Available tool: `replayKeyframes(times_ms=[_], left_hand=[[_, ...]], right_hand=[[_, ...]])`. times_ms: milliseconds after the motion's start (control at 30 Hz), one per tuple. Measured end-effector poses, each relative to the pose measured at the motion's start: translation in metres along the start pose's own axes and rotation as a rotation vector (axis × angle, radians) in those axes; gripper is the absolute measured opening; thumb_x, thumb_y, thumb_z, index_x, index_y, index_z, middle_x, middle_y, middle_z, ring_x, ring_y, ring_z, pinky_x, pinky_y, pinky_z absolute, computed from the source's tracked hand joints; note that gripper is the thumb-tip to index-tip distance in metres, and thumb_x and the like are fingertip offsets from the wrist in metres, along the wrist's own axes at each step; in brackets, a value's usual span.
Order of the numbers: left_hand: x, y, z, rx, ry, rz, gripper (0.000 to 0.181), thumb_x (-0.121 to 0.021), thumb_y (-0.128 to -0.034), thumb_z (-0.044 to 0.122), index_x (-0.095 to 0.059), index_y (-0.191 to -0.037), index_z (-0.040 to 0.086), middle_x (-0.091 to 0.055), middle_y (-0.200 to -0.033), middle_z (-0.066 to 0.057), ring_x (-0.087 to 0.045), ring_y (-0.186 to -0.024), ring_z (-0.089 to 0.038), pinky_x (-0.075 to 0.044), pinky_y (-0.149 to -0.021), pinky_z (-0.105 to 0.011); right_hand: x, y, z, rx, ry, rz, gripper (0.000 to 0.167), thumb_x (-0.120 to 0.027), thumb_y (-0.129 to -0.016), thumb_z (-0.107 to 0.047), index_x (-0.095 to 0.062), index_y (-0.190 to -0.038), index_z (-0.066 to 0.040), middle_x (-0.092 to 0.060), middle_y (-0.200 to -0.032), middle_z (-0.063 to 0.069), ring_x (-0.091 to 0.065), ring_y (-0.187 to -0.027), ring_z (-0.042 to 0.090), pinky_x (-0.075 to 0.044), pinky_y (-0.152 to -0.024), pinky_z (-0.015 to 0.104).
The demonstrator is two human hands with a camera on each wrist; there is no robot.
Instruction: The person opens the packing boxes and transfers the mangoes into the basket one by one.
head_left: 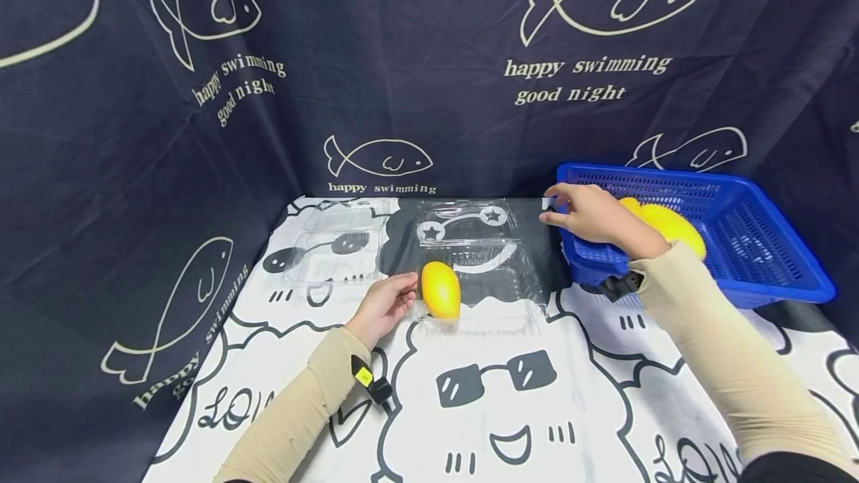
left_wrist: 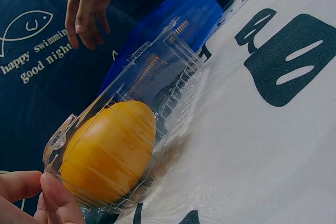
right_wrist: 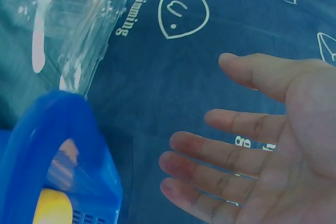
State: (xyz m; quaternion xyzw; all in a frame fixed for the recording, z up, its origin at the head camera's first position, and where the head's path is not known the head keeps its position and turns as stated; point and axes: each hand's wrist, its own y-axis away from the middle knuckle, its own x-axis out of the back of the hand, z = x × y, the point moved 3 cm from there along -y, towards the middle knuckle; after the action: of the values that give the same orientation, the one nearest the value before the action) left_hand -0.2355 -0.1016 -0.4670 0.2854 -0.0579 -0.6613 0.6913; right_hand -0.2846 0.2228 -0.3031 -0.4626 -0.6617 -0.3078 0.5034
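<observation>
A yellow mango [head_left: 441, 290] lies at the left end of a clear plastic clamshell box [head_left: 503, 315], whose lid stands open toward the back. My left hand [head_left: 382, 311] pinches the box's left rim between thumb and fingers, close beside the mango; the left wrist view shows this grip at the clear edge. Above the left rim of a blue plastic basket [head_left: 772, 291] is my right hand [head_left: 593, 216]. In the right wrist view its fingers [right_wrist: 215, 153] are spread and relaxed, with nothing held. More yellow mangoes [head_left: 671, 229] lie in the basket, partly hidden behind the right forearm.
Another clear plastic box [head_left: 335, 263] lies on the cloth to the left. A white cloth with black cartoon drawings [head_left: 496, 423] covers the table. Dark blue fabric with fish prints [head_left: 429, 95] hangs behind and at the sides.
</observation>
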Motion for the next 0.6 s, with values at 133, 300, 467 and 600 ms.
replayKeyframes(times_ms=[133,300,467,600], left_hand=[[0.001,-0.001,0.000,0.002,0.005,-0.001,0.008,-0.064,-0.0917,0.010,-0.066,-0.098,0.006,-0.061,-0.071,0.004,-0.053,-0.059,-0.004,-0.046,-0.053,-0.011],[0.000,0.000,0.000,0.008,-0.006,0.005,0.013,-0.064,-0.0919,0.010,-0.065,-0.103,0.004,-0.060,-0.071,0.004,-0.053,-0.060,-0.004,-0.046,-0.053,-0.011],[-0.001,0.000,0.001,0.002,-0.002,0.001,0.014,-0.064,-0.0917,0.010,-0.065,-0.103,0.003,-0.060,-0.070,0.003,-0.053,-0.059,-0.004,-0.046,-0.053,-0.011],[0.000,0.000,0.000,0.004,0.000,0.006,0.009,-0.065,-0.0915,0.011,-0.066,-0.098,0.005,-0.060,-0.069,0.003,-0.053,-0.059,-0.004,-0.046,-0.053,-0.011]], right_hand=[[-0.001,-0.002,-0.006,0.004,-0.010,0.011,0.046,-0.065,-0.093,-0.029,-0.057,-0.127,0.000,-0.067,-0.112,0.025,-0.063,-0.101,0.039,-0.049,-0.091,0.055],[-0.004,-0.003,-0.012,0.015,-0.041,0.031,0.044,-0.066,-0.092,-0.027,-0.057,-0.126,0.000,-0.067,-0.112,0.025,-0.064,-0.102,0.038,-0.049,-0.091,0.054],[-0.009,-0.003,-0.021,0.030,-0.058,0.015,0.045,-0.065,-0.093,-0.028,-0.057,-0.127,-0.001,-0.066,-0.113,0.026,-0.064,-0.103,0.039,-0.051,-0.090,0.054],[-0.017,-0.003,-0.026,0.020,-0.082,0.004,0.045,-0.065,-0.093,-0.030,-0.057,-0.127,-0.002,-0.066,-0.115,0.025,-0.064,-0.104,0.038,-0.052,-0.090,0.053]])
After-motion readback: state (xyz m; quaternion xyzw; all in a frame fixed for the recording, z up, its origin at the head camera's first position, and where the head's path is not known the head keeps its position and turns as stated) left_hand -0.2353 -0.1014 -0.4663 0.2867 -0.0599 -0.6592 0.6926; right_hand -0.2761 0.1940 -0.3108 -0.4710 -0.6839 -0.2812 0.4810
